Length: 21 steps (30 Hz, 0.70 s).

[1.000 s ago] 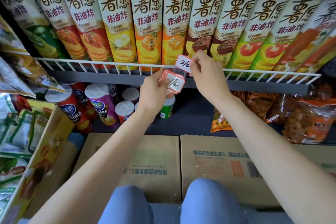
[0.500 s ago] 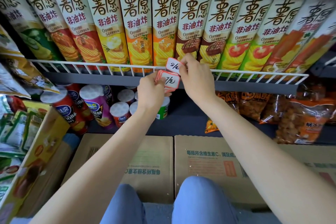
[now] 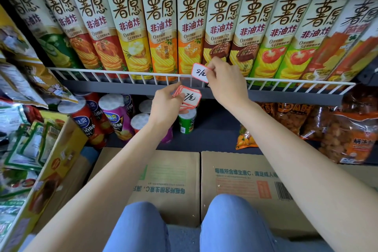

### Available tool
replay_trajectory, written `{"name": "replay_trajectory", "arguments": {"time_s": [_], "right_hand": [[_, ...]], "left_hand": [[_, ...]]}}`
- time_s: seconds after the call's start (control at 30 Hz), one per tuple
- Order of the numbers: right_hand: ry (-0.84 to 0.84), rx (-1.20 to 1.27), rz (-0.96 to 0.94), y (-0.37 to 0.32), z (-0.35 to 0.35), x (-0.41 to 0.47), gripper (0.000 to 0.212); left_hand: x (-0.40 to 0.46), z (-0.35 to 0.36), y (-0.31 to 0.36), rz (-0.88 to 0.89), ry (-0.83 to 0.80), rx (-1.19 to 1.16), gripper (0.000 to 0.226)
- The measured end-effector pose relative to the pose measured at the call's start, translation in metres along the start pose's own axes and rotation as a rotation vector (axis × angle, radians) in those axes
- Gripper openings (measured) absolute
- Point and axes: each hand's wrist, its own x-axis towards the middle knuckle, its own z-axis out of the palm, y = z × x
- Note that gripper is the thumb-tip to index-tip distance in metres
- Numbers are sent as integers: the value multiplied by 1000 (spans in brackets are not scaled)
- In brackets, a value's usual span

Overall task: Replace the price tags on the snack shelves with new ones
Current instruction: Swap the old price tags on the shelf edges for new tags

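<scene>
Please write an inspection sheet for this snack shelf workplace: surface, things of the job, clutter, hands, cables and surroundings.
Surface: white wire rail fronts the upper shelf.
Job's things: single tag at the rail; stack of tags below it.
Clutter: chip boxes in a row above; chip cans and snack bags below; cardboard boxes on the floor.
Hands: right hand pinches the single tag; left hand holds the stack.
Cables: nothing seen.
Surroundings: open carton of packets at left; knees in jeans below.

Chip boxes (image 3: 157,26) marked 薯愿 非油炸, tag (image 3: 200,72) handwritten 8元, tag stack (image 3: 189,98) top 7元
</scene>
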Motion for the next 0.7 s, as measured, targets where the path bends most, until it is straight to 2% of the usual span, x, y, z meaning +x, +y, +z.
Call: {"name": "replay_trajectory", "arguments": {"time_s": [0.1, 0.23, 0.47, 0.7], "right_hand": [[-6, 9, 14, 1, -2, 0, 15], [11, 69, -41, -2, -5, 3, 15], [25, -133, -247, -3, 3, 7, 19], [79, -246, -313, 1, 17, 1, 18]], "left_hand": [[-2, -4, -2, 6, -19, -21, 41], [-2, -12, -7, 25, -47, 69, 38], [0, -14, -8, -15, -126, 111, 40], [1, -19, -6, -19, -155, 149, 42]]}}
